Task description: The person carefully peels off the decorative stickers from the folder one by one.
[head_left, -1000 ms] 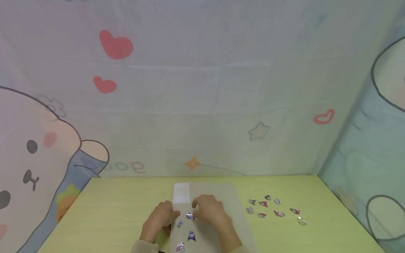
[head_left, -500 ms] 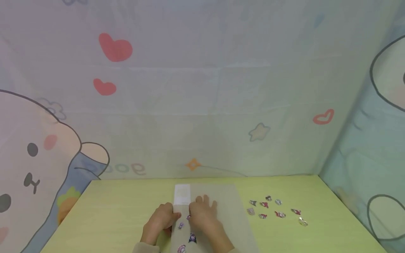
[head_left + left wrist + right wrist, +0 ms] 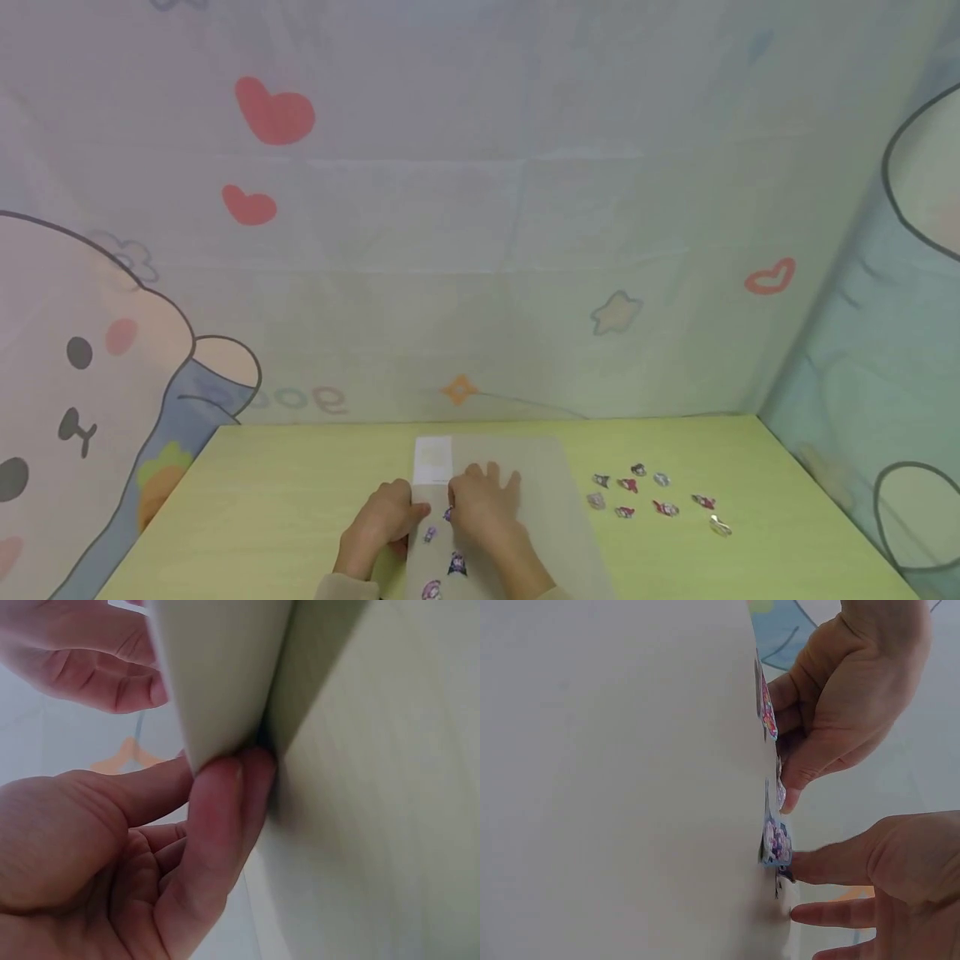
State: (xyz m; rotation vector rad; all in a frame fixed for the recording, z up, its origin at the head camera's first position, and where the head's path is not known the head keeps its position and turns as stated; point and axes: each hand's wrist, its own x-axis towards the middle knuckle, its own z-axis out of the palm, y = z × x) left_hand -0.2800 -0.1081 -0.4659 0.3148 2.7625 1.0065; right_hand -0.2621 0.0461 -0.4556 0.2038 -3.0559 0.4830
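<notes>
A pale grey board (image 3: 536, 475), thick-edged in the left wrist view, lies on the yellow table in the middle of the head view. My left hand (image 3: 384, 518) grips its left edge, thumb on top and fingers (image 3: 214, 817) underneath. Over the board, my right hand (image 3: 483, 504) has its fingers spread and its thumb pressing at a small purple character sticker (image 3: 447, 514), which it partly covers. Nearer to me on the board lie a small lilac sticker (image 3: 430, 534), a dark purple sticker (image 3: 457, 564) and a pink sticker (image 3: 431, 590).
A white rectangle (image 3: 432, 460) sits at the board's far left corner. To the right, several loose stickers (image 3: 665, 507) are scattered on the yellow table (image 3: 285, 483). A printed cloth (image 3: 480, 208) hangs behind the table's far edge.
My right hand has shifted slightly left onto the purple sticker, and its fingers have spread with the thumb down on the sticker. My left hand keeps its grip on the board's edge.
</notes>
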